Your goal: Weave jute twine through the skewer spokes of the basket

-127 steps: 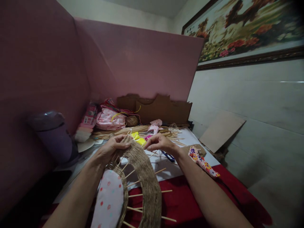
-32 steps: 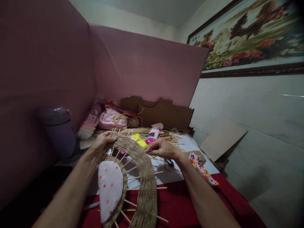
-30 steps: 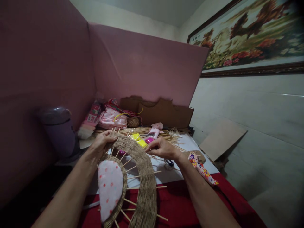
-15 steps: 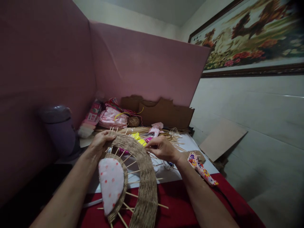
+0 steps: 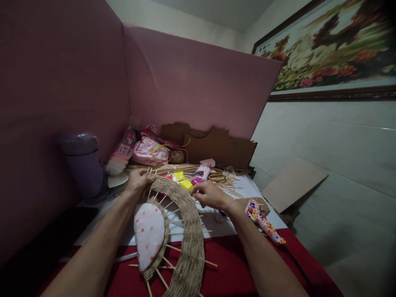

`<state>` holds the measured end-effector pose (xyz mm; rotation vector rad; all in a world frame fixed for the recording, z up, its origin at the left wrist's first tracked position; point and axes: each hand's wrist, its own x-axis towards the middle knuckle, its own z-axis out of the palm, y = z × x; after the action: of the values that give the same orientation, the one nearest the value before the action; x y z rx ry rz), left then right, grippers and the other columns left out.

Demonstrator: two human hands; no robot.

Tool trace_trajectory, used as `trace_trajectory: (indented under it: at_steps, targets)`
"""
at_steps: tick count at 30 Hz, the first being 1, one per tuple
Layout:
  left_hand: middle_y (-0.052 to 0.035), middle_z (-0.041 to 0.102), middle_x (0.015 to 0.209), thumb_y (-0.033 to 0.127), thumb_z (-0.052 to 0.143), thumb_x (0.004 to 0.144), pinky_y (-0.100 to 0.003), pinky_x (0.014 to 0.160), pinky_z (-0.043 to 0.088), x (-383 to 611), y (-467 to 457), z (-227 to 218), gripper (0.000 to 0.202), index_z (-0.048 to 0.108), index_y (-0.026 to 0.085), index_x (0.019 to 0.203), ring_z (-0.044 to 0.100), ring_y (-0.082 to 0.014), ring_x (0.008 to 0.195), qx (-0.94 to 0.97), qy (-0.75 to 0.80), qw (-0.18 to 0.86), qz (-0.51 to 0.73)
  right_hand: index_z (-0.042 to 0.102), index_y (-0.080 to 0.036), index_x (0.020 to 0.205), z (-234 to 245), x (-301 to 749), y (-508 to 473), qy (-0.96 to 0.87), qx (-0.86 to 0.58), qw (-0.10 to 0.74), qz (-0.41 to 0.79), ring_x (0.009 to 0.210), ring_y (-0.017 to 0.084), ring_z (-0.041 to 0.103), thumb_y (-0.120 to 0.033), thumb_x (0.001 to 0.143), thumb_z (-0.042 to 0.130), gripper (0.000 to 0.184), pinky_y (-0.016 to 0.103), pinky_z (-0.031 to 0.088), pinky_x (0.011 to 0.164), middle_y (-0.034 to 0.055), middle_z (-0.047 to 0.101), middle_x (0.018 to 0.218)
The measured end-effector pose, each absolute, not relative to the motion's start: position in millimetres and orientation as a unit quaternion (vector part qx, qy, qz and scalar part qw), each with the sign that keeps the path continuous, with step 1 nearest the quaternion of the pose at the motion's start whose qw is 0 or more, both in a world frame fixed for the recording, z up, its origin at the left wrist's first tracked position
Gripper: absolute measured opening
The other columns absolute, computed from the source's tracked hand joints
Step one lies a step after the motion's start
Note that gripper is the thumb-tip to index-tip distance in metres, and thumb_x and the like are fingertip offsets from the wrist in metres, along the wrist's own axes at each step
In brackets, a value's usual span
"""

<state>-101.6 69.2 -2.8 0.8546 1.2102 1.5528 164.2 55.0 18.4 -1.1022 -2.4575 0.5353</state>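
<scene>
My left hand (image 5: pixel 138 181) grips the upper left end of a woven twine piece (image 5: pixel 190 231), a wide curved band of brown cord threaded on thin wooden sticks. The sticks run inward to a half-round centre panel (image 5: pixel 150 235) of white cloth with red dots, edged in the same twine. Stick tips poke out past the band's outer edge. My right hand (image 5: pixel 208 194) is beside the upper right outer edge, thumb and fingers pinched together. What lies between those fingertips is too small to make out.
Behind the weaving lie loose wooden sticks (image 5: pixel 167 168), yellow packets (image 5: pixel 185 184), a twine ball (image 5: pixel 176 156) and pink cloth (image 5: pixel 150 151). A flower-patterned glue gun (image 5: pixel 264 222) with a cord is at right. A purple lidded container (image 5: pixel 85 169) stands left; torn cardboard (image 5: pixel 219 146) stands at the back.
The view has shifted slightly, so the background sits a little farther right. My left hand keeps its hold; my right hand's fingers have moved slightly beside the band's outer edge.
</scene>
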Motion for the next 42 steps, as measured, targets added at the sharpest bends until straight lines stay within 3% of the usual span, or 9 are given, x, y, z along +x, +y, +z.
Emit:
trace_trajectory:
  at_steps: [8,11,14,17,22,26,29,35,42]
  targets:
    - [-0.0046,0.059,0.078,0.008,0.074,0.051,-0.024,0.068,0.038,-85.3,52.4,11.7,0.029,0.059,0.022,0.072,0.051,-0.0253,0.098,0.446,0.602,0.216,0.626,0.071,-0.014,0.063,24.2,160.1,49.6,-0.88,-0.424,0.144,0.159,0.051,0.012,0.055,-0.009,0.064,0.047,0.025,0.022,0.036,0.053,0.0036,0.068,0.06]
    - [-0.0036,0.06,0.071,0.017,0.071,0.058,-0.026,0.064,0.036,-69.3,40.8,20.1,0.022,0.064,0.023,0.078,0.055,-0.0237,0.079,0.577,0.597,0.175,0.529,0.07,-0.014,0.061,27.6,160.0,48.6,-0.876,-0.436,0.137,0.155,0.049,0.012,0.053,-0.009,0.064,0.047,0.024,0.022,0.034,0.052,0.0037,0.067,0.058]
    - [-0.0003,0.059,0.056,0.02,0.075,0.053,-0.026,0.057,0.033,-52.0,24.9,27.2,0.029,0.069,0.023,0.082,0.052,-0.0185,0.055,0.719,0.54,0.239,0.367,0.071,-0.015,0.064,27.6,161.0,49.2,-0.875,-0.44,0.139,0.146,0.049,0.012,0.052,-0.011,0.065,0.047,0.024,0.022,0.033,0.051,0.0039,0.067,0.06]
    - [-0.003,0.066,0.069,0.022,0.071,0.057,-0.028,0.065,0.036,-38.1,6.4,32.5,0.039,0.067,0.025,0.096,0.059,-0.0226,0.069,0.794,0.549,0.132,0.226,0.071,-0.015,0.066,26.2,162.5,50.4,-0.875,-0.443,0.144,0.13,0.05,0.011,0.052,-0.012,0.067,0.047,0.024,0.022,0.032,0.051,0.004,0.068,0.062]
    - [-0.0107,0.07,0.088,0.017,0.051,0.074,-0.043,0.078,0.038,-19.0,-14.2,30.6,0.039,0.057,0.019,0.112,0.062,-0.0304,0.085,0.825,0.563,0.005,0.047,0.07,-0.014,0.066,23.2,163.6,53.2,-0.881,-0.435,0.156,0.104,0.055,0.012,0.055,-0.012,0.069,0.048,0.022,0.021,0.034,0.053,0.0047,0.068,0.063]
    - [-0.0109,0.07,0.088,0.012,0.045,0.077,-0.048,0.083,0.035,-4.2,-19.0,26.8,0.049,0.045,0.014,0.125,0.063,-0.0294,0.082,0.805,0.592,-0.016,0.03,0.068,-0.014,0.065,21.9,163.3,54.1,-0.882,-0.419,0.203,0.067,0.055,0.011,0.054,-0.01,0.072,0.048,0.022,0.021,0.033,0.055,0.0039,0.067,0.062]
    - [-0.0103,0.069,0.088,0.016,0.042,0.082,-0.045,0.077,0.035,0.7,-17.9,27.4,0.042,0.047,0.017,0.124,0.062,-0.0289,0.081,0.784,0.613,-0.053,0.075,0.067,-0.015,0.068,23.7,163.4,52.9,-0.869,-0.411,0.27,0.049,0.055,0.011,0.055,-0.011,0.075,0.049,0.02,0.021,0.033,0.055,0.0031,0.067,0.063]
    - [-0.0086,0.069,0.084,0.015,0.044,0.083,-0.041,0.072,0.031,-6.6,-8.9,27.6,0.051,0.04,0.021,0.134,0.061,-0.0259,0.074,0.753,0.618,-0.171,0.147,0.068,-0.016,0.079,28.3,162.9,51.2,-0.842,-0.396,0.358,0.083,0.062,0.013,0.06,-0.01,0.078,0.051,0.017,0.021,0.038,0.058,0.0028,0.069,0.069]
    - [-0.0061,0.069,0.073,0.026,0.039,0.088,-0.038,0.068,0.026,-19.6,2.9,21.7,0.042,0.046,0.028,0.13,0.06,-0.0223,0.061,0.725,0.62,-0.237,0.183,0.067,-0.018,0.084,26.3,161.7,49.1,-0.829,-0.363,0.418,0.08,0.062,0.013,0.06,-0.012,0.078,0.053,0.016,0.022,0.038,0.058,0.0024,0.067,0.069]
